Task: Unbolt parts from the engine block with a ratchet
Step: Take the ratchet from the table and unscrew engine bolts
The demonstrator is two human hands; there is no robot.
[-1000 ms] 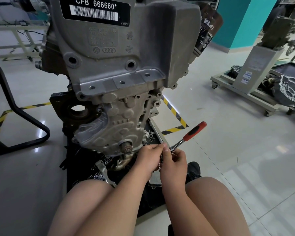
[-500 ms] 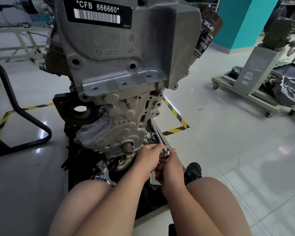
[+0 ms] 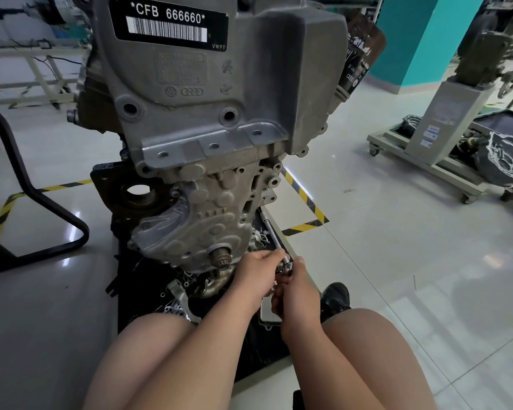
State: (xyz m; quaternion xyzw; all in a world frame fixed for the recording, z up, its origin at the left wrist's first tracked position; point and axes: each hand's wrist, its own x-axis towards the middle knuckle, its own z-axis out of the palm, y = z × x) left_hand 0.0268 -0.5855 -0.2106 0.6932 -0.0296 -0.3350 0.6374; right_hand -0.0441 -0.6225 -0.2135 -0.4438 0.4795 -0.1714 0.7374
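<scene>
2 hands meet beside the engine block (image 3: pixel 208 119). Our left hand (image 3: pixel 259 275) pinches the ratchet (image 3: pixel 288 265) steady; our right hand (image 3: pixel 301 297) curls its fingers (image 3: pixel 278 303) round it.

One engine block (image 3: pixel 214 119), one ratchet (image 3: pixel 288 265), two hands (image 3: pixel 258 275) (image 3: pixel 301 294).

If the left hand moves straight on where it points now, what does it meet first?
The left hand would likely meet the ratchet head first, just ahead of it; depth is unclear.

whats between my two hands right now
The shiny head of the chrome metal ratchet, held by both the left hand and the right hand; the head view shows it.
</scene>
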